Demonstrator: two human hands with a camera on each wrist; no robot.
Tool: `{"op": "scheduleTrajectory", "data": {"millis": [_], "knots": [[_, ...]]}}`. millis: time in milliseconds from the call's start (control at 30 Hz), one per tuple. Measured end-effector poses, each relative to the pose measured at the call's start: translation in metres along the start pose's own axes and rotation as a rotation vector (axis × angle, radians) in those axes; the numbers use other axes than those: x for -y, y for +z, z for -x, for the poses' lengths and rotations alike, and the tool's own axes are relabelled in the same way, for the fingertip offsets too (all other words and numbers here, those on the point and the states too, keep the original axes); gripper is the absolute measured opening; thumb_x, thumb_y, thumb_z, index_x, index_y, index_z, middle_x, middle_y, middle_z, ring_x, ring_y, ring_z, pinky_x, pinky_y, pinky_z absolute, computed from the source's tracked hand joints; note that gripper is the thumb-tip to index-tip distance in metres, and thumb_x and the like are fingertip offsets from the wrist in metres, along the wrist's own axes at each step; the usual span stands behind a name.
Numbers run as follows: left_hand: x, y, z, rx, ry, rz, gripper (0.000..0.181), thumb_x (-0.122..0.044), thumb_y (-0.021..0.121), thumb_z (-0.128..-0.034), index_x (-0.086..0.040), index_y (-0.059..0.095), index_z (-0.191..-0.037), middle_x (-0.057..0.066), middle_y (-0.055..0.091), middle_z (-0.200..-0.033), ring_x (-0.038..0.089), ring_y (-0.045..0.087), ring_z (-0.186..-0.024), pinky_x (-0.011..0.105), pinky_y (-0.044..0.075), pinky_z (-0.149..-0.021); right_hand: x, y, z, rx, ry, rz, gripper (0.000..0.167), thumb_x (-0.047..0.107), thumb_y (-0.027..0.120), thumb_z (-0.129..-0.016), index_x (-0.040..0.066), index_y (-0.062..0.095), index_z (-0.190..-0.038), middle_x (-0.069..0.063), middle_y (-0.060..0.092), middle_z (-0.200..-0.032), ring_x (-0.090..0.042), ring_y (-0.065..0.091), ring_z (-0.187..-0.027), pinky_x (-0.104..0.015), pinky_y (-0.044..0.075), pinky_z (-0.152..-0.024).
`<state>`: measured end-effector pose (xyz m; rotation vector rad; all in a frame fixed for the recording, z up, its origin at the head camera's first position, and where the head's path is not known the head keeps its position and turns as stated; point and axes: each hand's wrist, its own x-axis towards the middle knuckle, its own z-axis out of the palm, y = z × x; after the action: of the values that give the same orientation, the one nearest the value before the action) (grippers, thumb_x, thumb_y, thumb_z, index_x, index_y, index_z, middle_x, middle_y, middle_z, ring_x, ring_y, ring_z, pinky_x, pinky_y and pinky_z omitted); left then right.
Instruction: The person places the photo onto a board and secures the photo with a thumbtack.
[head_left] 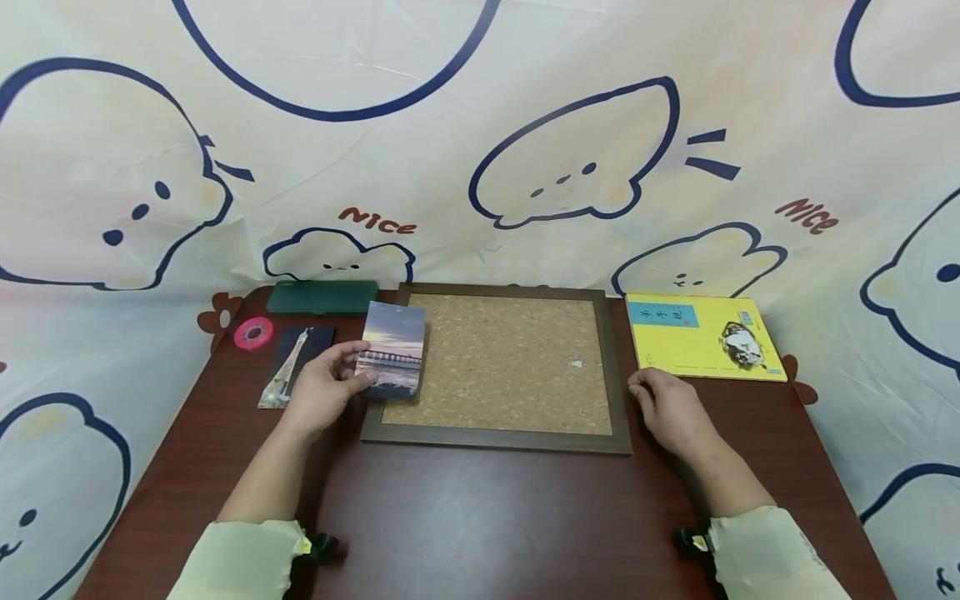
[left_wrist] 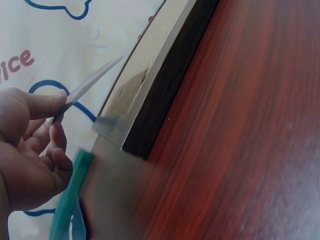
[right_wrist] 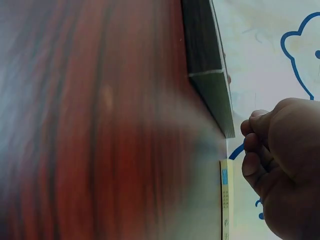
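Note:
My left hand [head_left: 321, 390] pinches a photo card [head_left: 392, 350] of a pier under a purple sky by its left edge, over the left side of a framed cork board [head_left: 517, 367]. The left wrist view shows the card [left_wrist: 95, 80] edge-on between the thumb and fingers of the left hand [left_wrist: 32, 145]. My right hand [head_left: 675, 410] is beside the board's right edge, just below a yellow book [head_left: 701, 337]. In the right wrist view the fingers of the right hand [right_wrist: 290, 160] are curled, and nothing shows between them.
A dark card with a white tower picture [head_left: 288, 367] lies left of the left hand. Behind it are a pink tape roll [head_left: 253, 332] and a green case [head_left: 322, 297]. A printed cloth [head_left: 450, 167] hangs along the table's back edge. A small white mark [head_left: 576, 363] shows on the cork.

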<state>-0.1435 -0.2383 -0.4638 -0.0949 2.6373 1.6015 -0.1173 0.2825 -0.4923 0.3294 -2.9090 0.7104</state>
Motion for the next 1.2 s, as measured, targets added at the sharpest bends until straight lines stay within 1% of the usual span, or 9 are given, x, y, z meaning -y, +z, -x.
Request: {"op": "scheduleTrajectory", "data": {"millis": [233, 500, 767, 867, 967, 1200], "knots": [[-0.004, 0.012, -0.002, 0.021, 0.003, -0.019, 0.043, -0.012, 0.075, -0.0957, -0.012, 0.064, -0.137, 0.013, 0.061, -0.102, 0.025, 0.052, -0.082, 0.028, 0.046, -0.059, 0.011, 0.005, -0.009, 0.002, -0.004, -0.032, 0.008, 0.009, 0.062, -0.103, 0.006, 0.068, -0.107, -0.010, 0.070, -0.100, -0.028, 0.067, -0.092, -0.051, 0.055, -0.081], [-0.008, 0.023, -0.003, 0.050, -0.002, -0.026, 0.039, -0.017, 0.073, -0.0983, -0.014, 0.065, -0.137, 0.011, 0.065, -0.112, 0.025, 0.055, -0.090, 0.030, 0.049, -0.063, 0.022, 0.010, -0.018, 0.019, 0.011, -0.064, 0.008, 0.010, 0.063, -0.103, 0.006, 0.068, -0.108, -0.010, 0.070, -0.102, -0.027, 0.066, -0.093, -0.050, 0.056, -0.083], [-0.006, 0.035, -0.005, 0.040, 0.037, -0.052, 0.038, -0.017, 0.074, -0.0979, -0.014, 0.067, -0.135, 0.010, 0.067, -0.107, 0.025, 0.054, -0.084, 0.030, 0.045, -0.060, 0.032, 0.015, -0.027, 0.023, -0.009, -0.082, 0.009, 0.012, 0.064, -0.103, 0.007, 0.070, -0.108, -0.010, 0.070, -0.105, -0.027, 0.068, -0.097, -0.050, 0.057, -0.086], [-0.006, 0.039, -0.006, 0.034, 0.040, -0.043, 0.037, -0.018, 0.074, -0.0979, -0.015, 0.067, -0.135, 0.009, 0.067, -0.106, 0.024, 0.055, -0.082, 0.030, 0.045, -0.058, 0.037, 0.016, -0.029, 0.025, -0.014, -0.093, 0.008, 0.012, 0.064, -0.103, 0.008, 0.070, -0.107, -0.009, 0.070, -0.104, -0.026, 0.067, -0.094, -0.049, 0.056, -0.084], [-0.007, 0.043, -0.007, 0.042, 0.046, -0.036, 0.038, -0.018, 0.074, -0.0980, -0.016, 0.067, -0.135, 0.009, 0.066, -0.104, 0.024, 0.055, -0.080, 0.030, 0.046, -0.057, 0.042, 0.019, -0.031, 0.031, -0.005, -0.097, 0.006, 0.013, 0.065, -0.102, 0.010, 0.069, -0.105, -0.007, 0.069, -0.101, -0.024, 0.064, -0.090, -0.047, 0.056, -0.082], [-0.009, 0.053, -0.009, 0.062, 0.062, -0.044, 0.037, -0.018, 0.075, -0.0972, -0.016, 0.068, -0.134, 0.009, 0.066, -0.102, 0.025, 0.055, -0.086, 0.031, 0.047, -0.060, 0.054, 0.026, -0.034, 0.029, -0.024, -0.115, 0.006, 0.014, 0.065, -0.103, 0.011, 0.069, -0.105, -0.005, 0.069, -0.100, -0.021, 0.063, -0.089, -0.044, 0.056, -0.080]]}}
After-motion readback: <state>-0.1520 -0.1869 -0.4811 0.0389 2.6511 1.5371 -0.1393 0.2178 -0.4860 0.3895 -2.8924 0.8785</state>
